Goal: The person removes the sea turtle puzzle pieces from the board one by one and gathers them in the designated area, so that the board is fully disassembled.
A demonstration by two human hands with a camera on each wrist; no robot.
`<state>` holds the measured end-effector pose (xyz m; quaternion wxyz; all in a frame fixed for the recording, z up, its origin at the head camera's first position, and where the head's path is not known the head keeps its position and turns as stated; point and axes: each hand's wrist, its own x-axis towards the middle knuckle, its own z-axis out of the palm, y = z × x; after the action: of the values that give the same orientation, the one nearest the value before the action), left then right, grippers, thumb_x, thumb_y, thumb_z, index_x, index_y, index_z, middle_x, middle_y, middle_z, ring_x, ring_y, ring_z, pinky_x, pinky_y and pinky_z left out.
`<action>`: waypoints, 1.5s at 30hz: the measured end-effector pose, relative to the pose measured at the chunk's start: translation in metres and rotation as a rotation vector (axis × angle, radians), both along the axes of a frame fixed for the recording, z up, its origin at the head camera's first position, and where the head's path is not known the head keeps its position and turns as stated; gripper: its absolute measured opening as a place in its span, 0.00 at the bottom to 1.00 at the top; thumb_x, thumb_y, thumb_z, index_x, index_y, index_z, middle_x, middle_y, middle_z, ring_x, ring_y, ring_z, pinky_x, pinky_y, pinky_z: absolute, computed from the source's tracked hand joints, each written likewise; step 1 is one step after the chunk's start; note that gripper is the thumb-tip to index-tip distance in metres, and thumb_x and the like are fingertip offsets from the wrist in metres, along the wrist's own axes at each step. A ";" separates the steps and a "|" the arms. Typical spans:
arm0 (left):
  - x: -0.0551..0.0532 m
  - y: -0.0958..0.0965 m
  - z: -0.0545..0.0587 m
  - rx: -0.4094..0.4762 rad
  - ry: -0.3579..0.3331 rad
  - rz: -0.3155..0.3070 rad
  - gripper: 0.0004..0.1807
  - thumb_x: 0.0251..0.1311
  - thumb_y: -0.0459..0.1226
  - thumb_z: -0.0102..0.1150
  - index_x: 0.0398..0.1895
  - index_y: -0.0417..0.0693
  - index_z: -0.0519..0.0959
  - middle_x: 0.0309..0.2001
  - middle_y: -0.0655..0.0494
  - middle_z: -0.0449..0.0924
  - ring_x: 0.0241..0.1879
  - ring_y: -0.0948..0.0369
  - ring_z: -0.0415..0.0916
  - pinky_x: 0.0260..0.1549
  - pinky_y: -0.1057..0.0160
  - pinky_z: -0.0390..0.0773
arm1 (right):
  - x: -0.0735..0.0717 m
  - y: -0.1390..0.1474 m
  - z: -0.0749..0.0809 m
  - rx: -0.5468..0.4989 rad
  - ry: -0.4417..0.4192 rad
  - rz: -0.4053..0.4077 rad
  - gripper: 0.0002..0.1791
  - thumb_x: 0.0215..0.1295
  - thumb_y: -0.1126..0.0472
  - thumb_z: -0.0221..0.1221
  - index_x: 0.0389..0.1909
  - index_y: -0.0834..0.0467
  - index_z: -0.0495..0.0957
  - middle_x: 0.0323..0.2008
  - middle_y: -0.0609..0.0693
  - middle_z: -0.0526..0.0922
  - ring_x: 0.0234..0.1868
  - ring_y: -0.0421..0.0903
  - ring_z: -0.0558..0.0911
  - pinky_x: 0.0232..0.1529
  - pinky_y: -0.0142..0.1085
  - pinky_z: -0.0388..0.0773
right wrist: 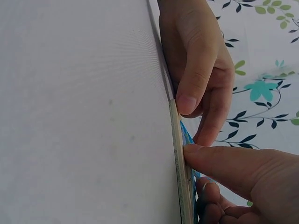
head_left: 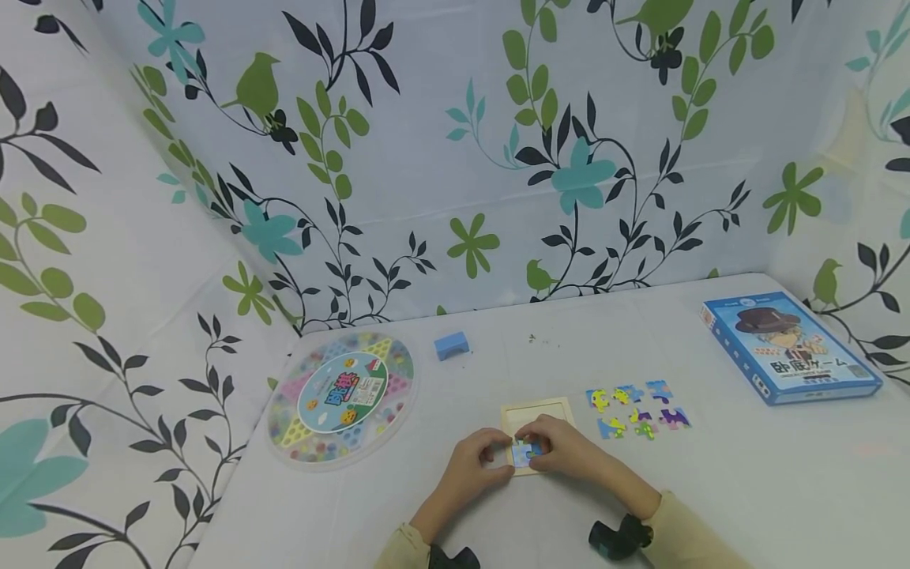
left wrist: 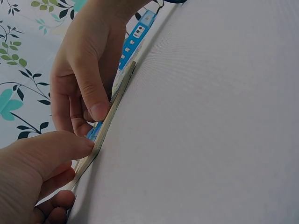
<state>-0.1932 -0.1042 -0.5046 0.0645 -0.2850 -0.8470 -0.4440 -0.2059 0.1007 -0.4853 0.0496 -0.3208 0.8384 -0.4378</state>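
Note:
A small square wooden puzzle tray [head_left: 510,412] lies flat in front of me, with blue puzzle pieces [head_left: 521,455] in its near part. My left hand [head_left: 472,465] grips the tray's left side, its thumb at the near left corner and its fingertips along the edge. Over the tray, my right hand [head_left: 566,449] pinches a puzzle piece between bent fingers and thumb; the fingers hide most of that piece. From the side, the left wrist view shows the tray's thin edge [left wrist: 108,122] with both thumbs on it.
Several loose puzzle pieces [head_left: 644,431] lie right of the tray. A round Chinese checkers board [head_left: 290,411] sits at the left, a blue block [head_left: 451,345] behind, and a blue game box [head_left: 796,348] at the far right. A patterned curtain [head_left: 426,158] hangs behind the white table.

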 end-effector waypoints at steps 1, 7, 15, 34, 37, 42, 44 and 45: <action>0.000 0.000 0.000 0.000 0.000 -0.001 0.16 0.42 0.30 0.67 0.38 0.41 0.77 0.37 0.56 0.77 0.26 0.62 0.68 0.28 0.69 0.69 | 0.000 0.000 0.000 0.005 -0.004 -0.007 0.19 0.45 0.70 0.64 0.43 0.64 0.76 0.29 0.46 0.70 0.24 0.36 0.66 0.24 0.30 0.67; 0.000 -0.001 0.000 0.004 -0.008 0.000 0.16 0.43 0.31 0.67 0.39 0.41 0.77 0.37 0.56 0.77 0.26 0.63 0.68 0.28 0.69 0.69 | -0.003 -0.001 -0.002 0.009 -0.029 -0.041 0.20 0.43 0.71 0.64 0.42 0.63 0.76 0.29 0.46 0.71 0.26 0.39 0.69 0.27 0.31 0.70; 0.000 -0.001 0.001 0.017 0.005 -0.013 0.16 0.43 0.30 0.66 0.38 0.41 0.77 0.37 0.55 0.77 0.26 0.62 0.67 0.27 0.69 0.69 | -0.002 -0.002 0.000 -0.012 -0.047 -0.028 0.22 0.41 0.72 0.64 0.42 0.65 0.76 0.28 0.46 0.70 0.26 0.39 0.69 0.28 0.31 0.69; -0.002 -0.001 -0.002 -0.007 -0.006 0.005 0.16 0.43 0.31 0.67 0.39 0.42 0.77 0.37 0.57 0.77 0.26 0.64 0.67 0.27 0.69 0.69 | 0.003 -0.003 0.005 -0.001 -0.060 -0.036 0.23 0.40 0.71 0.66 0.43 0.66 0.74 0.29 0.47 0.69 0.27 0.42 0.67 0.28 0.31 0.67; -0.001 -0.001 -0.002 -0.004 0.000 0.004 0.16 0.42 0.31 0.67 0.38 0.42 0.77 0.37 0.57 0.77 0.26 0.64 0.67 0.27 0.69 0.69 | 0.002 -0.002 0.004 0.000 -0.050 -0.029 0.23 0.40 0.71 0.66 0.42 0.66 0.75 0.28 0.47 0.69 0.27 0.41 0.67 0.28 0.31 0.67; -0.001 -0.001 -0.002 -0.001 -0.004 -0.003 0.16 0.43 0.31 0.67 0.38 0.42 0.77 0.37 0.57 0.77 0.26 0.65 0.67 0.28 0.69 0.69 | -0.001 -0.001 0.000 -0.005 -0.041 -0.042 0.22 0.39 0.71 0.66 0.40 0.65 0.76 0.27 0.45 0.70 0.26 0.39 0.68 0.27 0.30 0.68; -0.001 -0.001 -0.002 0.000 -0.007 -0.004 0.16 0.43 0.31 0.67 0.39 0.42 0.77 0.37 0.57 0.77 0.26 0.64 0.67 0.28 0.69 0.69 | -0.003 -0.001 -0.001 -0.008 -0.050 -0.047 0.22 0.38 0.71 0.67 0.40 0.64 0.76 0.26 0.45 0.71 0.25 0.39 0.69 0.26 0.30 0.69; -0.001 -0.001 -0.002 0.000 -0.009 -0.004 0.16 0.43 0.31 0.67 0.39 0.42 0.77 0.37 0.57 0.77 0.26 0.64 0.68 0.28 0.69 0.69 | -0.003 0.000 -0.002 -0.010 -0.058 -0.048 0.22 0.38 0.71 0.67 0.40 0.64 0.76 0.26 0.45 0.71 0.25 0.39 0.69 0.26 0.30 0.69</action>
<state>-0.1942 -0.1050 -0.5068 0.0597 -0.2846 -0.8468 -0.4454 -0.2094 0.1002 -0.4869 0.0617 -0.2879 0.8418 -0.4523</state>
